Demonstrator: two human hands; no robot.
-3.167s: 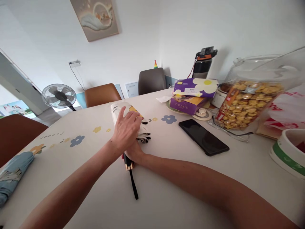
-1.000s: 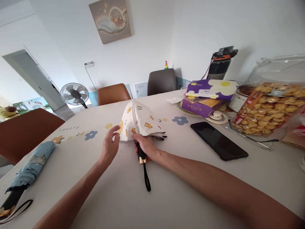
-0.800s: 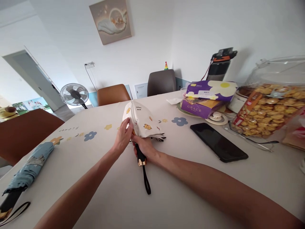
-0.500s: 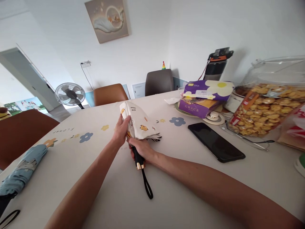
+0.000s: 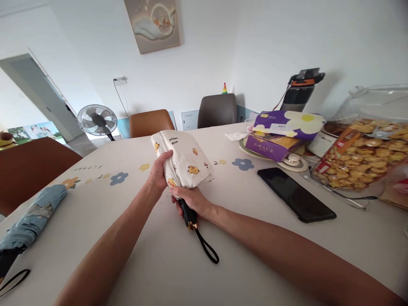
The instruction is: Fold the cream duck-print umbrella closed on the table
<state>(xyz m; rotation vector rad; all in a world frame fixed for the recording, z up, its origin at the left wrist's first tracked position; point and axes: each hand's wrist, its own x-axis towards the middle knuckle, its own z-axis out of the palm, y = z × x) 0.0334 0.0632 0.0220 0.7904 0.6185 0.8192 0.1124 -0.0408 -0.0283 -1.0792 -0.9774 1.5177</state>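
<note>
A folded cream umbrella (image 5: 188,157) with yellow duck prints and the words "yellow duck" is held over the table, canopy pointing away from me. My left hand (image 5: 160,171) grips the left side of its canopy, thumb lying on top of the cloth. Lower down, my right hand (image 5: 193,200) is wrapped round the base of the canopy and the top of the black handle. A gold band rings the handle's end, and a black wrist strap (image 5: 207,246) hangs from it. The canopy's right side spreads loosely in flat folds. Fingers beneath the umbrella are hidden.
A second, blue folded umbrella (image 5: 36,216) lies at the left table edge. To the right are a black phone (image 5: 296,194), glasses (image 5: 342,195), purple packages (image 5: 270,140), a dark bottle (image 5: 299,93) and a clear snack tub (image 5: 366,157). Chairs (image 5: 151,122) stand behind the table (image 5: 153,263).
The umbrella has turned, so its canopy shows broader and flatter with more print visible. Its handle end and strap have shifted right. Both hands keep their hold.
</note>
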